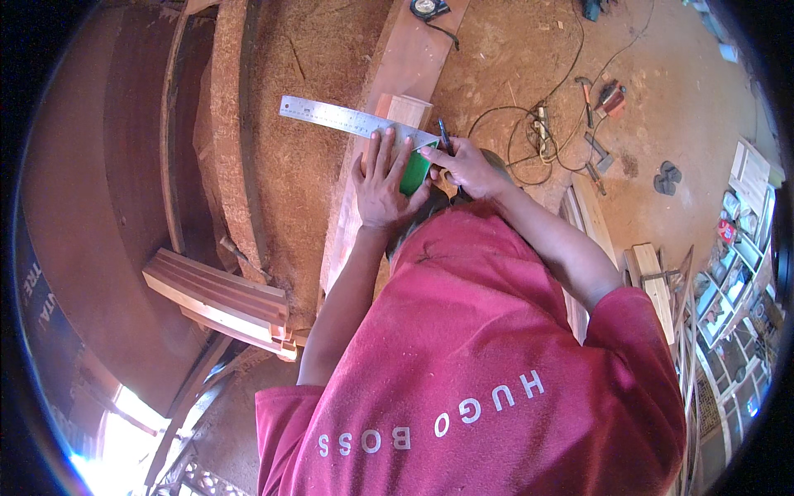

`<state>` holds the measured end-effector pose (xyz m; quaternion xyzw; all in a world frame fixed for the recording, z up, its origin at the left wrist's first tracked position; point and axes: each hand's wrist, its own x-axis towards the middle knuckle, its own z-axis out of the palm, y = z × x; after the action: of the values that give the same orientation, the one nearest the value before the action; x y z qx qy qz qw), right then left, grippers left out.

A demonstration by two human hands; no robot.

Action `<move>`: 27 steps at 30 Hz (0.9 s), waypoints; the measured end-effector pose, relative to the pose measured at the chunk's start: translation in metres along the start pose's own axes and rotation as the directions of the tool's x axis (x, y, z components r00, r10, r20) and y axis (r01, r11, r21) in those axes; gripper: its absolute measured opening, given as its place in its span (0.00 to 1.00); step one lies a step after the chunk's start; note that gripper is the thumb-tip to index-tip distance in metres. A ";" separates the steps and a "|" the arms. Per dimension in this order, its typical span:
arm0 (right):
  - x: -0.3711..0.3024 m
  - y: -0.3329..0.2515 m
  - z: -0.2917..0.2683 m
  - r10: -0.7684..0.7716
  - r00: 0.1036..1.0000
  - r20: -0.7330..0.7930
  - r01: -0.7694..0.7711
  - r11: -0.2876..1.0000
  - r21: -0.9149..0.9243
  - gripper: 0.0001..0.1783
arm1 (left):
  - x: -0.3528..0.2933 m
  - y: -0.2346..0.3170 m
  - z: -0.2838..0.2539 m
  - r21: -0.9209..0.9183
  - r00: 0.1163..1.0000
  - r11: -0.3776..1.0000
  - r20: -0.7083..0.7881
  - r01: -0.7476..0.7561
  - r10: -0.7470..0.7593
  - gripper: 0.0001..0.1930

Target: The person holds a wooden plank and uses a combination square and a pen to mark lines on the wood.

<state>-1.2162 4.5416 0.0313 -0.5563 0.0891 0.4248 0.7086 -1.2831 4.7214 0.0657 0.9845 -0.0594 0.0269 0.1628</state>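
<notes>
A try square with a ruled metal blade [327, 117] and a green handle [416, 172] lies across a wooden piece [405, 108]. My left hand [382, 188] holds the square, its fingers stretched over the blade and its thumb by the lower end of the handle. Between the fingers of my right hand [475, 171] is a dark pen or pencil [445, 135], pointing up and away at the blade's right end. The right thumb touches the square near its corner. My palms hide part of the wood below.
A long plank [423, 56] runs away from me, with a tape measure [428, 9] at its far end. To the right lie a hammer [587, 101], a red tool [611, 100] and a looped cable [517, 157]. Stacked boards [217, 294] sit at left; a cluttered shelf [736, 264] stands far right.
</notes>
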 end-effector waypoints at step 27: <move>0.000 -0.107 0.018 -0.617 0.783 0.080 0.521 0.581 -0.625 0.16 | -0.004 -0.003 0.002 0.035 0.999 0.999 0.032 0.019 -0.021 0.41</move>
<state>-1.1474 4.5547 0.1146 -0.7837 -0.1863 0.1372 0.5765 -1.2864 4.7235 0.0628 0.9880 -0.0518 0.0103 0.1449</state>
